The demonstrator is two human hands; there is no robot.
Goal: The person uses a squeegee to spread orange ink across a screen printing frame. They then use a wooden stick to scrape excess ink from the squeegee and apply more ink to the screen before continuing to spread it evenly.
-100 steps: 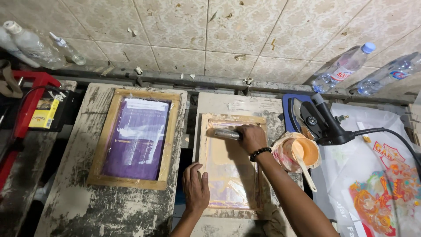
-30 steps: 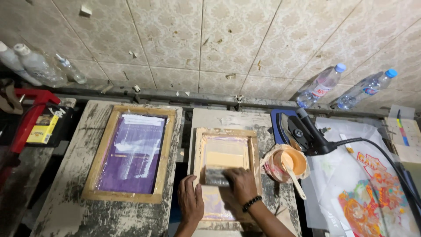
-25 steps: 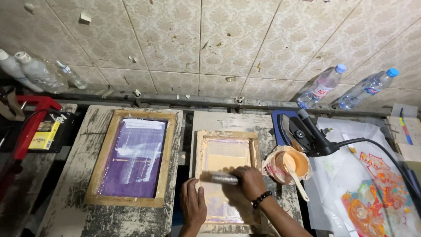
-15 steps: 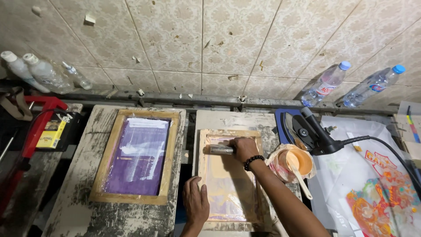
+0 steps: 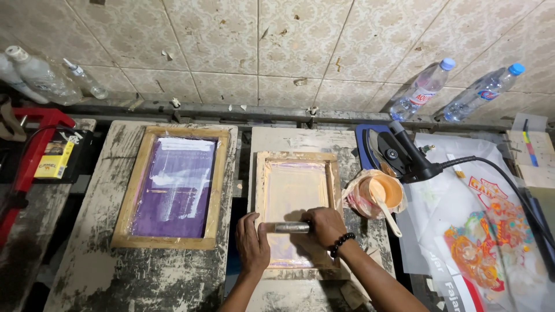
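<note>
Cream patterned wall tiles [image 5: 289,46] fill the top of the frame; below them, two paint-crusted wooden benches sit side by side.

Centre bench: small wooden-framed printing screen with pale pink mesh [image 5: 296,196], lying flat. Across its lower half, a short squeegee with a grey metal handle [image 5: 291,227], set crosswise. Right hand [image 5: 325,226] — black bead bracelet at the wrist — has its fingers curled closed around the handle's right end. Left hand [image 5: 252,242] lies at the frame's lower left edge, fingers bent against the handle's left end; whether they wrap it fully I cannot tell.

Handling, as judged: squeegee looks stiff and light, likely slick with ink, so best gripped along the handle. Mesh looks taut and easily damaged; frame rails are the safe hold.

Containers: orange plastic bowl of peach-coloured ink [image 5: 378,193], centre right, bagged in clear plastic, a pale spoon standing in it. Two clear plastic water bottles with blue caps [image 5: 422,89] lean on the wall, upper right — contents unclear.

Left bench: larger wooden-framed screen with purple mesh [image 5: 173,185]. Far right: black clothes iron [image 5: 393,153] and colourful printed transfer sheets [image 5: 485,242].
</note>
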